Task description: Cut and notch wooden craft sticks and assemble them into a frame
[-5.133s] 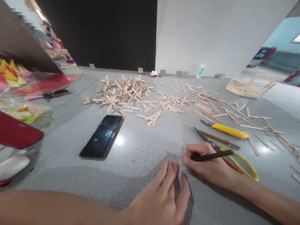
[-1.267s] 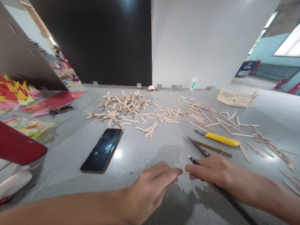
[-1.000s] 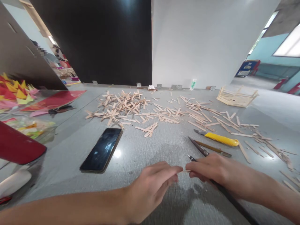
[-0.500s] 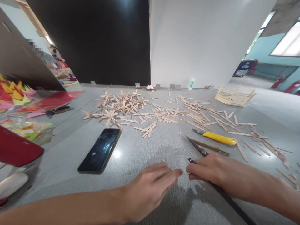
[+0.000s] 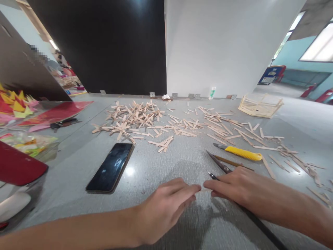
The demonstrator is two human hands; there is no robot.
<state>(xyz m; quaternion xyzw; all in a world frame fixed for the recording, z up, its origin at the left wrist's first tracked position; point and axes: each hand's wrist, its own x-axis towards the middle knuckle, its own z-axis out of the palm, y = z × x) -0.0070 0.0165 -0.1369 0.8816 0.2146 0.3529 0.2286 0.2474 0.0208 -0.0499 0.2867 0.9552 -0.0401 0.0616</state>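
A thin pale wooden strip (image 5: 205,190) spans the small gap between my two hands just above the grey table. My left hand (image 5: 170,205) is closed, thumb and forefinger pinching the strip's left end. At its other end, my right hand (image 5: 234,185) is closed too, fingertips pressed together. A black pen with a metal tip (image 5: 212,175) pokes out from under the right forefinger; its rest is hidden. Beneath that hand runs a dark pointed metal tool (image 5: 219,162), its long dark handle emerging below the wrist. A brown wooden stick (image 5: 234,162) lies beside it.
A yellow utility knife (image 5: 243,153) lies beyond my right hand. Cut wooden sticks (image 5: 140,116) are strewn across the table (image 5: 156,166). A phone (image 5: 110,168) lies left, a small stick frame (image 5: 260,107) back right. Black and white panels stand behind.
My hands have shifted slightly: the right fingertips moved a little left, and the pale strip between the hands shows more clearly. The things on the table stay where they were.
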